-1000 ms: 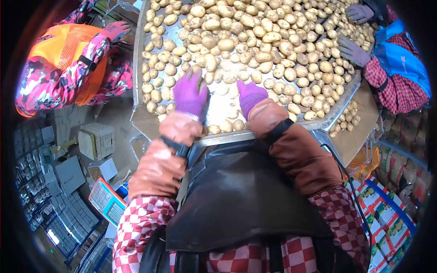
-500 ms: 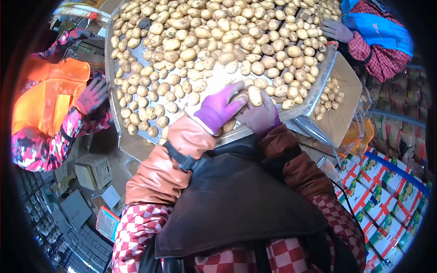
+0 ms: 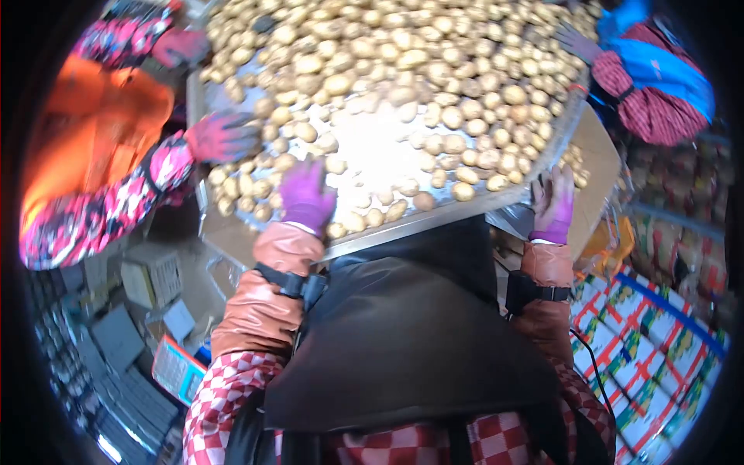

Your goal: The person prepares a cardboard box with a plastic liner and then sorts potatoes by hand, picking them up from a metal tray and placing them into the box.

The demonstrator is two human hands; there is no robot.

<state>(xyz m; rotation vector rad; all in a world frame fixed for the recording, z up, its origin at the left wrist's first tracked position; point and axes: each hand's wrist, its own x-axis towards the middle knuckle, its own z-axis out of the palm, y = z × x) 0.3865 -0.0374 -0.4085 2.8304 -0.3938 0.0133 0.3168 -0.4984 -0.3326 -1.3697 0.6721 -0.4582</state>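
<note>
On the shiny metal bench [image 3: 368, 155], under glare, small pale oval potatoes [image 3: 465, 85] lie heaped, long axes every way; one near-rim potato [image 3: 397, 210] slants away-right. Left hand [image 3: 306, 198], purple-gloved, rests flat among them, grip released; right hand [image 3: 554, 203] hangs off the corner, fingers spread, likewise released, beside a brown cardboard box [image 3: 601, 151].

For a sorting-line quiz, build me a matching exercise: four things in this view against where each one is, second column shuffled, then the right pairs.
1. left hand
2. right hand
3. person in orange vest
4. person in blue vest

a. at the far right side of the table
b. palm down on the potatoes at the table's near edge
c. at the table's left side
d. off the table's right corner, beside the cardboard box

Pairs: 1-b; 2-d; 3-c; 4-a.
</note>
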